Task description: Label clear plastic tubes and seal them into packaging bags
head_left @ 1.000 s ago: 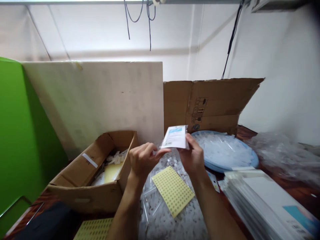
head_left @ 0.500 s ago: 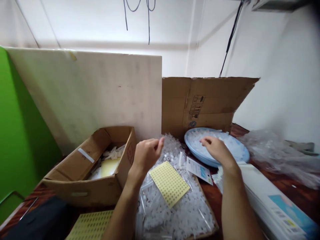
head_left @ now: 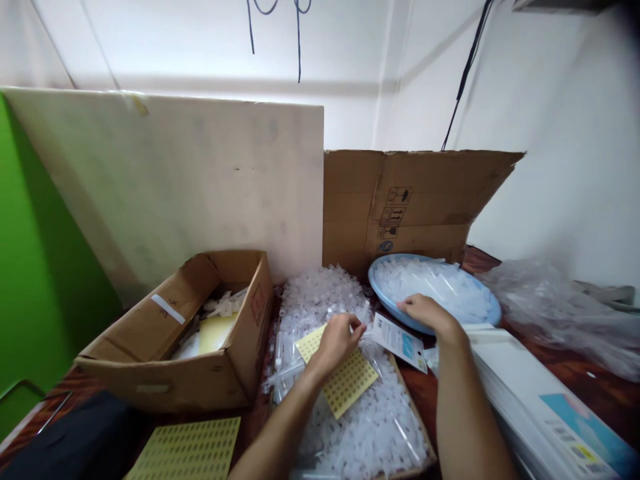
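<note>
My left hand is over the yellow sticker sheet, fingers curled together near a small clear piece; whether it grips that piece is hard to tell. The sheet lies on a heap of small translucent plastic pieces in a shallow carton. My right hand hovers at the near rim of the blue basin, its fingers pinched together, with anything between them too small to make out. The basin holds more translucent pieces. A printed white card lies between the heap and the basin.
At the left stands an open cardboard box with scraps inside. Another yellow sheet and a dark cloth-like item lie in front. White packs and clear plastic film are at the right. A cardboard panel stands behind.
My left hand has moved right and down, from beside the box to over the yellow sheet. My right hand has dropped slightly, from over the basin to its near rim.
</note>
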